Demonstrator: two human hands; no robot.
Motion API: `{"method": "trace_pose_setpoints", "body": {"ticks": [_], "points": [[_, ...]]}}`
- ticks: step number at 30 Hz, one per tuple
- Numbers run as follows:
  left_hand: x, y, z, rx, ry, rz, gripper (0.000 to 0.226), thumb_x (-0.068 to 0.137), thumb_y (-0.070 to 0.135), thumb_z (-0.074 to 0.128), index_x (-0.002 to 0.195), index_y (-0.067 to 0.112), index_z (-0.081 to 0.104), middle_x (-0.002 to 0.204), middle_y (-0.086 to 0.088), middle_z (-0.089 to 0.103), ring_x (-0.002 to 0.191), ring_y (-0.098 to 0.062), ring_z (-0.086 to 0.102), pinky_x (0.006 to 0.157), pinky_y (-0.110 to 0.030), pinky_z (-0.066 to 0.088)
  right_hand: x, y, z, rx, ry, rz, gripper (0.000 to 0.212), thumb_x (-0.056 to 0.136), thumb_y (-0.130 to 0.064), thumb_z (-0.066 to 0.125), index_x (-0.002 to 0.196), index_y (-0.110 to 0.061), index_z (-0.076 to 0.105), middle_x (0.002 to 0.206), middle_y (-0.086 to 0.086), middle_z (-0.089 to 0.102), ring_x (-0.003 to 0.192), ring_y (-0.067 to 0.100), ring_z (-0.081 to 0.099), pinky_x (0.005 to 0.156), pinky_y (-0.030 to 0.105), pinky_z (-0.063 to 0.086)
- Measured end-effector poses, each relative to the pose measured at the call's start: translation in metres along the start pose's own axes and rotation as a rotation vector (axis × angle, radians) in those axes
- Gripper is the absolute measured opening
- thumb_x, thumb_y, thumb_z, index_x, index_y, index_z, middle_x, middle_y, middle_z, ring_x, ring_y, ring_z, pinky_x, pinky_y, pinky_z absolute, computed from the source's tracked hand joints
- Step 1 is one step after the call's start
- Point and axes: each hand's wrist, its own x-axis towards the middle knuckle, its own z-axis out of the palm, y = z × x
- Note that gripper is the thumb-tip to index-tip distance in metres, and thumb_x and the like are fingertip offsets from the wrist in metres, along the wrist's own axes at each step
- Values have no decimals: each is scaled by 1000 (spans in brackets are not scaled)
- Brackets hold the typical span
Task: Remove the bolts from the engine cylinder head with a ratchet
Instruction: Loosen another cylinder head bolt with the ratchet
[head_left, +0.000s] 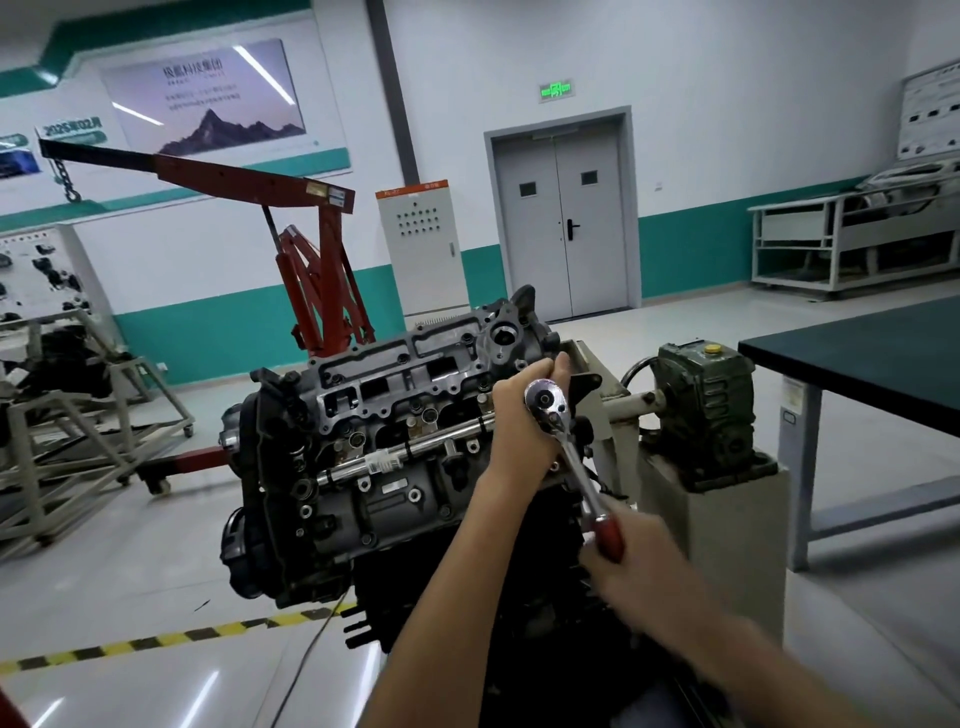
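Engine (374, 447): it sits on a stand in the middle of the workshop floor (130, 571), tilted so that its top faces you. The cylinder head (405, 384) is uncovered, and a bright metal rail (395, 454) runs along its near side.

Red crane (322, 260): it stands behind the engine with its arm reaching to the left. A chain (65, 179) hangs from the tip of the arm.

Dark worktop (857, 358): it stands at the right, beyond the stand.

Green gearbox (701, 410): it sits on a grey pedestal (727, 525) just right of the engine. A shaft (631, 402) runs from it towards the engine's right end.

Yellow-and-black tape (156, 642): it crosses the floor at the lower left and runs under the engine's near side.

Your left hand (524, 421): it is at the right end of the cylinder head with the fingers curled over the top edge. I cannot tell whether it is gripping anything, because the tool head covers the palm.

Your right hand (639, 556): it is blurred, low and to the right of the engine, and it is clenched round the red grip of the ratchet (571, 457).

Ratchet: its chrome round head is at the right end of the cylinder head, directly in front of your left hand. The shank slopes down and to the right into your right hand. Your left hand hides whatever the ratchet head sits on.
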Motion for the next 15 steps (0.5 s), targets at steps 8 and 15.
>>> {"method": "trace_pose_setpoints", "body": {"ticks": [8, 15], "points": [[12, 1, -14, 160, -234, 23, 50, 96, 11, 56, 49, 15, 40, 46, 1, 37, 46, -12, 30, 48, -28, 26, 64, 6, -107, -719, -99, -249, 16, 83, -18, 60, 98, -17, 57, 64, -11, 54, 57, 3, 56, 54, 12, 43], [1, 0, 16, -19, 178, -61, 49, 99, 11, 50, 56, -9, 36, 50, -26, 37, 48, -20, 31, 45, -38, 27, 0, 0, 13, 51, 69, 38, 24, 79, 1, 61, 69, -17, 49, 53, -2, 49, 42, 2, 47, 41, 11, 34]]}}
